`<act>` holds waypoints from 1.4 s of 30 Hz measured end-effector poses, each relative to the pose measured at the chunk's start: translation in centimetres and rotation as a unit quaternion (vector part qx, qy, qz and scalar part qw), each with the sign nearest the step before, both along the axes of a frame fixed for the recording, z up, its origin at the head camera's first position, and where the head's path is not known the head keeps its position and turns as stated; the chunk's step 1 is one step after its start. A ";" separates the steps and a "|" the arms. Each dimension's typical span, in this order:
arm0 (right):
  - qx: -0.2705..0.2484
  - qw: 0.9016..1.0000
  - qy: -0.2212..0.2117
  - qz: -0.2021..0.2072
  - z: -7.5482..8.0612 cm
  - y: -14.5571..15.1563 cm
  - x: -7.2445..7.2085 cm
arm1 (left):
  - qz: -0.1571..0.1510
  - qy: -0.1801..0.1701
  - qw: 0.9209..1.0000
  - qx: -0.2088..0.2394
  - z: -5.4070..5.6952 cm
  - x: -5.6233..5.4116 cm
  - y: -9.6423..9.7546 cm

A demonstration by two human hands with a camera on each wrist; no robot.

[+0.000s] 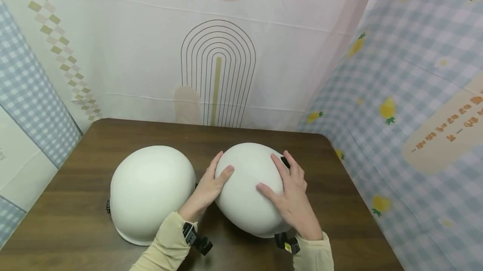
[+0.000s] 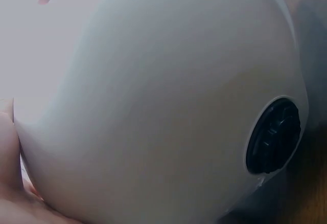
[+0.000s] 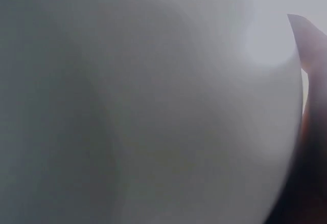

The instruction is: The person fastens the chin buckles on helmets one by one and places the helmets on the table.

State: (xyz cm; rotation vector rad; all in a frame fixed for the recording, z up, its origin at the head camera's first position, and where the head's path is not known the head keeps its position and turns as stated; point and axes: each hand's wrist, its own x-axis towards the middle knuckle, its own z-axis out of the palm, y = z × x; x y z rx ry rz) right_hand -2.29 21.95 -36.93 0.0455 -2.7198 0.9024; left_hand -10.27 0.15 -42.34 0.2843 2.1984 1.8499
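Two white helmets lie dome up on the brown table. In the head view the right-hand helmet point(image 1: 247, 191) sits tilted between both hands. My left hand point(image 1: 210, 185) grips its left side, thumb on the dome. On its right side my right hand point(image 1: 292, 197) holds on with spread fingers and thumb, near a black fitting point(image 1: 285, 162). A round black knob point(image 2: 274, 136) shows on the shell in the left wrist view. The white shell point(image 3: 168, 106) fills most of the right wrist view. The helmets' undersides are hidden.
The other white helmet point(image 1: 152, 191) stands left of my left forearm, close to it, with a small black part point(image 1: 108, 206) at its left rim. The wooden table point(image 1: 75, 212) ends at a patterned cloth point(image 1: 151, 53) behind and a checked cloth point(image 1: 377, 136) on the right.
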 end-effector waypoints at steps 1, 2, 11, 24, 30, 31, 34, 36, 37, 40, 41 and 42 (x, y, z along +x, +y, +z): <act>0.001 1.000 0.000 -0.001 0.0 -0.1 0.0 | 0.001 -0.001 1.000 0.000 0.0 0.0 0.0; 0.003 1.000 0.001 -0.001 0.0 -0.1 0.0 | 0.001 -0.001 1.000 0.000 0.0 0.0 0.0; 0.004 1.000 0.004 -0.009 0.0 -0.2 0.1 | -0.002 -0.003 1.000 0.010 0.1 -0.1 0.0; -0.025 0.999 -0.021 -0.032 -0.7 0.6 0.5 | -0.004 -0.024 1.000 0.016 -0.7 -0.1 0.6; -0.015 0.998 -0.041 -0.048 -0.6 0.7 0.5 | -0.010 -0.038 0.999 0.031 -0.8 -0.2 0.7; -0.015 0.998 -0.045 -0.051 -0.6 0.7 0.5 | -0.012 -0.041 0.998 0.036 -0.8 -0.2 0.7; -0.019 0.996 -0.062 -0.057 -0.8 0.8 0.5 | -0.013 -0.049 0.998 0.043 -0.9 -0.2 0.7; -0.023 0.996 -0.069 -0.057 -1.0 0.8 0.5 | -0.013 -0.051 0.998 0.044 -1.0 -0.2 0.7; -0.024 0.996 -0.071 -0.057 -1.1 0.8 0.4 | -0.013 -0.051 0.998 0.043 -1.0 -0.3 0.7; -0.025 0.996 -0.071 -0.055 -1.3 0.9 0.4 | -0.010 -0.052 0.998 0.040 -1.0 -0.4 0.8; -0.026 0.996 -0.071 -0.054 -1.3 0.9 0.4 | -0.010 -0.054 0.998 0.040 -1.1 -0.4 0.8; -0.027 0.996 -0.070 -0.054 -1.3 0.9 0.4 | -0.009 -0.056 0.998 0.040 -1.2 -0.5 0.8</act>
